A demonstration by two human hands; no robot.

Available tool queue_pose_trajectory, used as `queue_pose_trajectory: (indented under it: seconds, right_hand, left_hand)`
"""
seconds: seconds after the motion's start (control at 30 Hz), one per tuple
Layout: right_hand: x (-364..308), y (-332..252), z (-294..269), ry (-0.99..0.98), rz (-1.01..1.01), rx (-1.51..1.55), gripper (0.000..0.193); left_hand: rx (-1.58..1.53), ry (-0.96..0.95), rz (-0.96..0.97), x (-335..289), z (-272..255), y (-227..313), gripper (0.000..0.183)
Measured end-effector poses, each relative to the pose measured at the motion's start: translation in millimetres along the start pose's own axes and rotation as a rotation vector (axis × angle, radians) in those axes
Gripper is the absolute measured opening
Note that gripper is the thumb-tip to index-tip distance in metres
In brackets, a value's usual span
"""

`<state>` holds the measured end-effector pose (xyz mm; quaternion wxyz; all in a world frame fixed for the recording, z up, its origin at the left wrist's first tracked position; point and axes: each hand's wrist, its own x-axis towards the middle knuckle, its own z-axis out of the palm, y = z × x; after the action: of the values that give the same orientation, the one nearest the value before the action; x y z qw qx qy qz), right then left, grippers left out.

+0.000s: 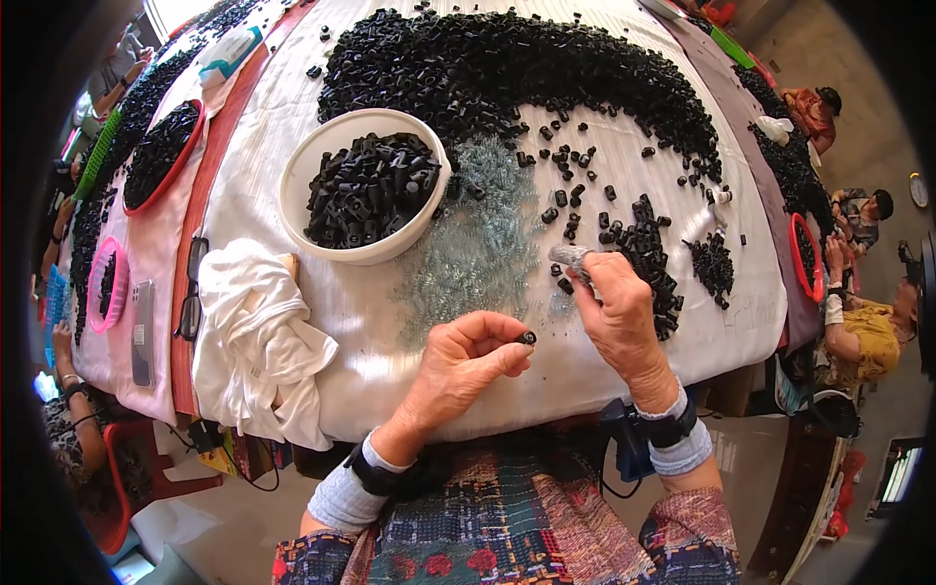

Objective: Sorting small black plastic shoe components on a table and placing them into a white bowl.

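My left hand (pixel 473 363) pinches a small black plastic cylinder (pixel 526 338) between thumb and index finger, above the cloth near its front edge. To the right, my right hand (pixel 621 310) has its fingers bent together over a few black pieces; a grey wrap (pixel 568 255) covers a fingertip. Whatever those fingers hold, if anything, is hidden. Between the hands and the large heap of black plastic parts (pixel 487 68) lies a spread of small, shiny metal springs (pixel 473 244). A white bowl (pixel 361 255) full of black parts stands left of the springs.
A crumpled white cloth (pixel 255 336) lies at the left beside dark glasses (pixel 192 292). Loose black pieces (pixel 643 249) and a pile of tiny black parts (pixel 712 268) sit at the right. Neighbouring tables hold a red basket (pixel 200 125) and a phone (pixel 143 331); other people sit there.
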<state>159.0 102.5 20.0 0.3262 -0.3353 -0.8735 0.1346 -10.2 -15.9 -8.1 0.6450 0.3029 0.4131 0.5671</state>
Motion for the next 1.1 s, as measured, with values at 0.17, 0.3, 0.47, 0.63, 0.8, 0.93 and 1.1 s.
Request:
queue_pose_trajectory:
  seconds: [0.17,0.3,0.47,0.63,0.8,0.93,1.1]
  right_hand:
    - [4.6,5.3,12.7,-0.107,-0.075,-0.17,0.027]
    - [8.6,3.0,18.1,-0.138,-0.049,-0.257,0.027]
    - [9.8,7.4,25.8,-0.098,-0.032,-0.221,0.026]
    - [3.7,-23.5,1.7,-0.076,0.018,0.097,0.026]
    - [-8.4,-46.1,-0.9,-0.042,0.077,0.247,0.026]
    - [-18.3,-49.0,1.5,-0.029,0.106,0.284,0.023]
    - [-25.1,-46.9,5.5,-0.005,0.086,0.287,0.021]
  left_hand:
    - [-0.015,-0.008,-0.012,-1.3,-0.8,2.8,0.016]
    - [-0.042,-0.015,-0.022,-1.4,-1.9,2.8,0.016]
    - [-0.049,-0.02,-0.032,-1.6,-4.2,2.8,0.016]
    - [-0.065,-0.02,-0.011,-0.5,-2.0,3.1,0.019]
    - [-0.037,0.028,-0.007,-0.2,-0.3,1.7,0.019]
    - [0.017,0.051,0.0,0.6,3.6,3.7,0.021]
    - [0.032,0.07,0.008,-0.7,6.8,2.0,0.021]
